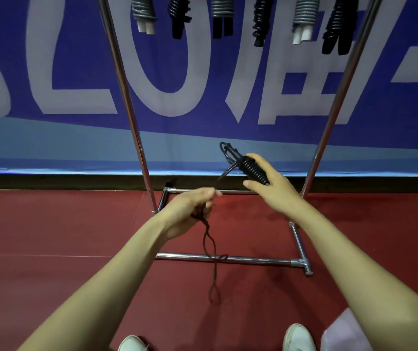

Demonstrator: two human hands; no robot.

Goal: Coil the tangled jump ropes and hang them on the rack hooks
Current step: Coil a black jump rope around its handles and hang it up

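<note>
Curled round the half-wound black jump rope, just right of centre frame, my right grip holds it firm; my left grip pinches the loose tail, which droops limp and twisted toward the red floor. Light, soft, springy cord, I judge: clamp the windings or they slip. Behind stands the rack, coiled ropes hanging at top.
</note>
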